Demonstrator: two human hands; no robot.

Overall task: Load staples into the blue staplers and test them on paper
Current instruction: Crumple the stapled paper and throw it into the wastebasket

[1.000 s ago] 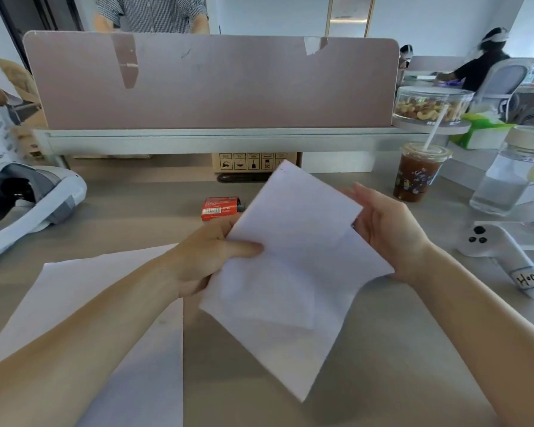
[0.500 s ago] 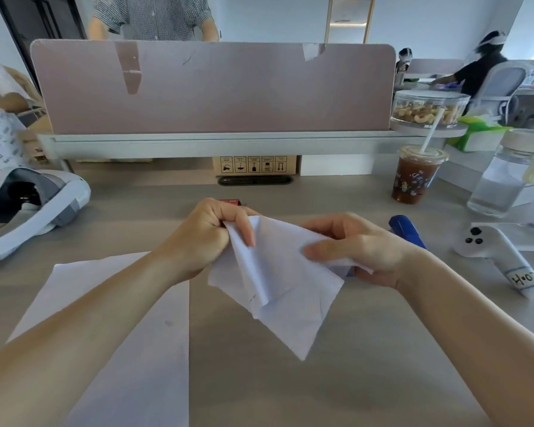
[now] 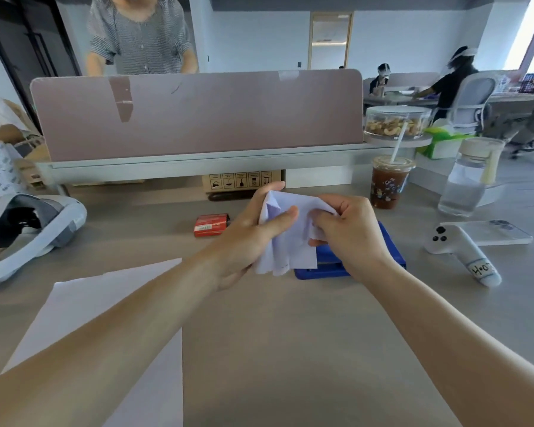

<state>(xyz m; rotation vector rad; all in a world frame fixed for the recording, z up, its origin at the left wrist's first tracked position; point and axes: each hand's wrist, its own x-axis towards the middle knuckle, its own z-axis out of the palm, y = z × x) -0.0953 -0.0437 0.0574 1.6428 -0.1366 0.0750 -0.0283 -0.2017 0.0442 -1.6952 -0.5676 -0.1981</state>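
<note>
A folded white sheet of paper (image 3: 293, 238) is held above the desk between both hands. My left hand (image 3: 247, 241) grips its left side, thumb across the front. My right hand (image 3: 349, 235) pinches its upper right part. A blue stapler (image 3: 327, 266) lies on the desk right behind and under the paper, mostly hidden by my right hand. A small red staple box (image 3: 211, 224) sits to the left of my left hand. A second white sheet (image 3: 84, 306) lies flat at the near left, partly under my left forearm.
An iced drink cup with a straw (image 3: 387, 183), a water bottle (image 3: 466, 180), a white controller (image 3: 460, 251) and a phone (image 3: 497, 232) stand at the right. A headset (image 3: 28, 229) lies at the left. A pink divider (image 3: 198, 115) closes the desk's far side.
The open sheet has been folded down into a small bundle between my hands. Both hands have come closer together and moved further from me, and the blue stapler has come into view.
</note>
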